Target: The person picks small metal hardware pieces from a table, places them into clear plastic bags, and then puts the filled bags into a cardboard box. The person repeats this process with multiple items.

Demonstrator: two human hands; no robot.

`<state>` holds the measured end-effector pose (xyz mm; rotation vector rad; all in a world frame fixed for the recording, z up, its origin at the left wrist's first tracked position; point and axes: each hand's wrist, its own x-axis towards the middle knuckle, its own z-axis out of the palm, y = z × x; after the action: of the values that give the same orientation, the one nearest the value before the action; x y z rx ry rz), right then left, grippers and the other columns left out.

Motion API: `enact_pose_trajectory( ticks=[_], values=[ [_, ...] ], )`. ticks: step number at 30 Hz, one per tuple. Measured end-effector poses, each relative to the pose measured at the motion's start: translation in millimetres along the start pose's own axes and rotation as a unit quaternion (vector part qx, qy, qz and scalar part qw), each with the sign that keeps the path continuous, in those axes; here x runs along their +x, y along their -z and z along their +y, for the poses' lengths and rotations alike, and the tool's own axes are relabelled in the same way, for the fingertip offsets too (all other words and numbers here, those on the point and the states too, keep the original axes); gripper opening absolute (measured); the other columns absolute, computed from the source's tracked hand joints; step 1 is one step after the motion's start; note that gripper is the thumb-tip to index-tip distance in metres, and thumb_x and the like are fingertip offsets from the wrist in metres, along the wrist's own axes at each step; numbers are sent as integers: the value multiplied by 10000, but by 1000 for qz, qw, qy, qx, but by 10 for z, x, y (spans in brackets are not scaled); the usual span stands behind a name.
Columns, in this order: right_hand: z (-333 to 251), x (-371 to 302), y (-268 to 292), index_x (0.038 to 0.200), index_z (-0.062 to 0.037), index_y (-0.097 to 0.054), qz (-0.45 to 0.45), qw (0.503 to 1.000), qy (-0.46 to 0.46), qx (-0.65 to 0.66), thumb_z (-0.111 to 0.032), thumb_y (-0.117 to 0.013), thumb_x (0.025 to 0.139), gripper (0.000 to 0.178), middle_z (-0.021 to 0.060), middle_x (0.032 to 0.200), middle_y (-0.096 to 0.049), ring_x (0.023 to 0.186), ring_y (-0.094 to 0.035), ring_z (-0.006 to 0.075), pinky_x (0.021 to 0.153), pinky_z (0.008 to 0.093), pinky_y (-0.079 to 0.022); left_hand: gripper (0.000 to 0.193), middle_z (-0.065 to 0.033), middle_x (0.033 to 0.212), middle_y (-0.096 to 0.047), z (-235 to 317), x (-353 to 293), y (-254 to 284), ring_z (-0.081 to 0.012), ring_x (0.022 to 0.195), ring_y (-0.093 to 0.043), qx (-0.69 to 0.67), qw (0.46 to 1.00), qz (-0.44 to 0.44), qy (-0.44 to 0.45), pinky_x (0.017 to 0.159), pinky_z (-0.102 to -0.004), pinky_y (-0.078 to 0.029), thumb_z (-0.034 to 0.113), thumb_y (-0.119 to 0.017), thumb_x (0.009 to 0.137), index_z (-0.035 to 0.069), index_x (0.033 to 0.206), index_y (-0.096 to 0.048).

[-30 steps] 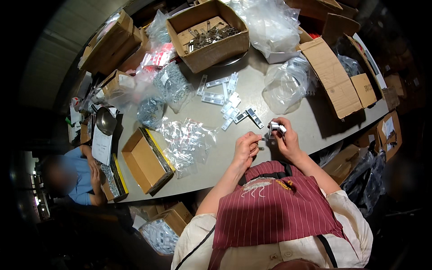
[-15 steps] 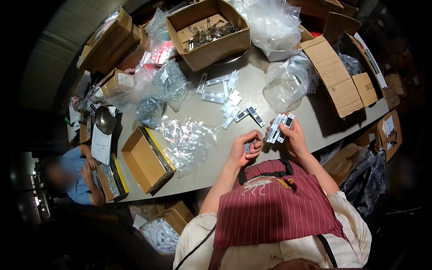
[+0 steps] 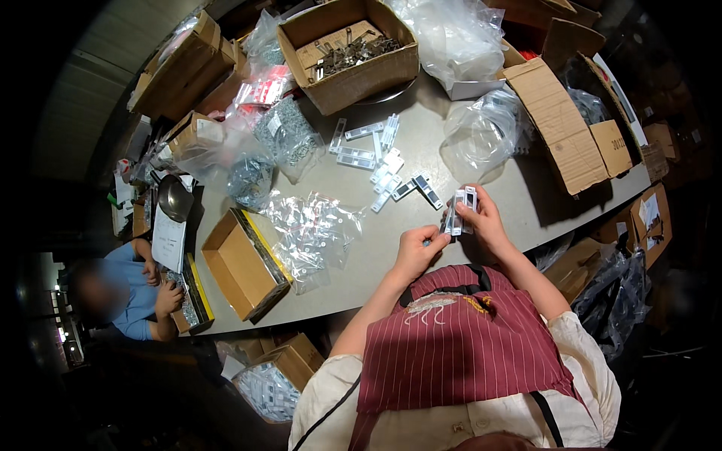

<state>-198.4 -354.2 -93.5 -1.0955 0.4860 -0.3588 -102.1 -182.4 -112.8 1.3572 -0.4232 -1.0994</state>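
Note:
My right hand (image 3: 489, 222) is closed around several slim white rectangular pieces (image 3: 456, 214) with slots, standing side by side near the table's front edge. Close beside it, my left hand (image 3: 419, 249) is curled, its fingertips at the lower end of those pieces. A small grey piece (image 3: 426, 242) shows a little between the left fingers; the rest is hidden. Just beyond my hands lie two dark-faced rectangular pieces (image 3: 428, 191), nearly touching at one end. Behind them, a loose pile of similar white and grey pieces (image 3: 386, 179) spreads over the table.
An open carton of metal parts (image 3: 346, 75) stands at the back. Clear bags (image 3: 316, 233) with small parts lie left, near an empty-looking box (image 3: 241, 267). A flapped carton (image 3: 556, 128) stands right. At far left, a person in blue (image 3: 135, 293) handles a parts box.
My left hand has moved right, up to the pieces in my right hand, and those pieces now stand more upright. The other person's hand has shifted lower over the box.

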Motion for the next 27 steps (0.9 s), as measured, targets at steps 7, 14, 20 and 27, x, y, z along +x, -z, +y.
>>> enact_pose_trajectory(
  ticks=[7, 14, 20, 27],
  values=[
    [-57, 587, -209, 1396, -15, -468, -8, 1000, -21, -4, -113, -593, 1013, 415, 151, 1307, -637, 1106, -654, 214, 952, 334, -533, 279, -128, 668, -665, 351, -187, 95, -53, 425, -409, -178, 971, -140, 77, 415, -189, -277, 187, -579, 962, -61, 1051, -670],
    [-121, 580, -204, 1374, -8, -497, 38, 999, 10, 29, -232, -554, 1057, 392, 154, 1426, -548, 1181, -626, 226, 1024, 344, -516, 239, -146, 710, -665, 222, -103, 118, -48, 424, -363, -242, 961, -108, 71, 405, -183, -232, 188, -521, 990, -1, 1109, -608],
    [-428, 412, -205, 1311, 34, -504, -67, 988, -90, 107, -257, -447, 1091, 370, 221, 1414, -571, 1314, -564, 292, 1105, 409, -454, 300, -91, 718, -622, 183, 31, 66, -40, 466, -379, -246, 965, -51, 77, 416, -183, -224, 349, -519, 1054, 75, 938, -559],
    [-433, 226, -303, 1288, -34, -559, -151, 984, -94, 11, -382, -526, 1057, 419, 153, 1320, -644, 1262, -587, 231, 1085, 373, -425, 284, 31, 646, -538, 372, 77, -118, -18, 487, -355, -105, 992, -59, 31, 426, -199, -219, 310, -629, 1024, 99, 848, -559]
  ],
)
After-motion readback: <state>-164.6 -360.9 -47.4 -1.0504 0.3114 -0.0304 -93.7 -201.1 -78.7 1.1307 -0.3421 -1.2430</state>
